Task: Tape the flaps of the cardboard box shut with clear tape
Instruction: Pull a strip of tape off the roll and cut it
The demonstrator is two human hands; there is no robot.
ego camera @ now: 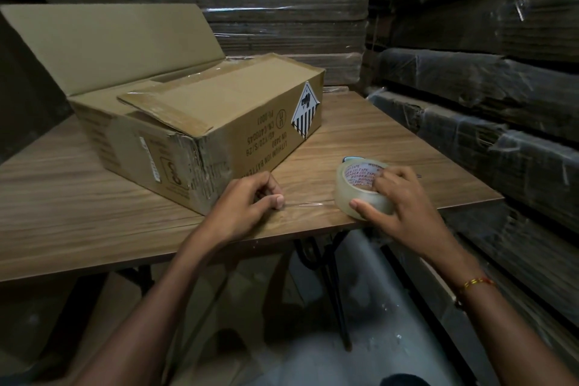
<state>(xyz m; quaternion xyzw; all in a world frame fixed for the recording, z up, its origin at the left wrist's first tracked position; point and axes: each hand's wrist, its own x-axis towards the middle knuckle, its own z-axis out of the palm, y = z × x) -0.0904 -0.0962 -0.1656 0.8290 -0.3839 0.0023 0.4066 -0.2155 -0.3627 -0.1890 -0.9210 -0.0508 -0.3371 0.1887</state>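
A brown cardboard box (pixel 200 122) lies on the wooden table (pixel 78 197), left of centre. Its far flap stands upright and its near flap lies down over the top, slightly lifted at the left end. Near the table's front right edge my right hand (pixel 398 197) grips a roll of clear tape (pixel 360 188), fingers in the core and thumb on the outside. A short strip of clear tape (pixel 308 205) stretches left from the roll, just above the tabletop. My left hand (pixel 250 200) pinches its free end, close to the box's near corner.
Stacks of flat cardboard wrapped in plastic film (pixel 485 88) wall in the table at the back and along the right side. Black metal table legs (pixel 332 276) stand under the front edge. A small object sits behind the roll, mostly hidden.
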